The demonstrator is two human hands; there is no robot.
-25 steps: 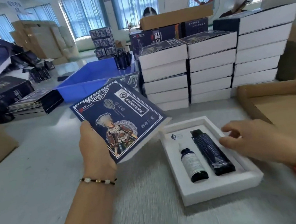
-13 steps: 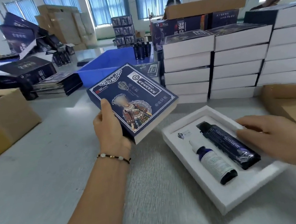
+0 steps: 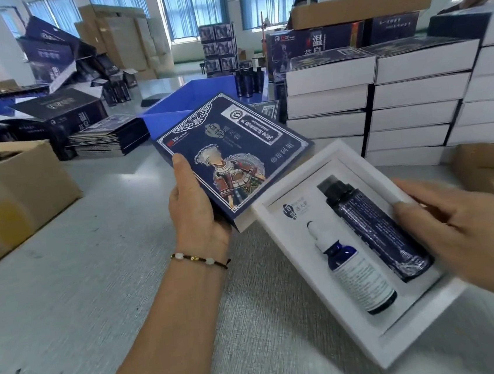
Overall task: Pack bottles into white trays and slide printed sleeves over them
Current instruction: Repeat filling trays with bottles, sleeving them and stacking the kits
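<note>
Left hand [image 3: 195,213] gripping sleeve [image 3: 230,158] above table | right hand [image 3: 470,233] holding tray [image 3: 276,214] edge, two bottles [image 3: 358,275] lying inside | risk: tray tilting, bottles slipping out; sleeve mouth snagging a tray corner if misaligned

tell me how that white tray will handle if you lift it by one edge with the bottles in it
The white tray looks like thick foam, so probably light and fairly stiff. The dropper bottle and dark tube lie in recesses, so they likely won't roll, though a steep tilt could spill them. The right hand grips its far edge.

Legible: "温" on dark carton [image 3: 58,115], "百草" on tray [image 3: 275,211].
</note>
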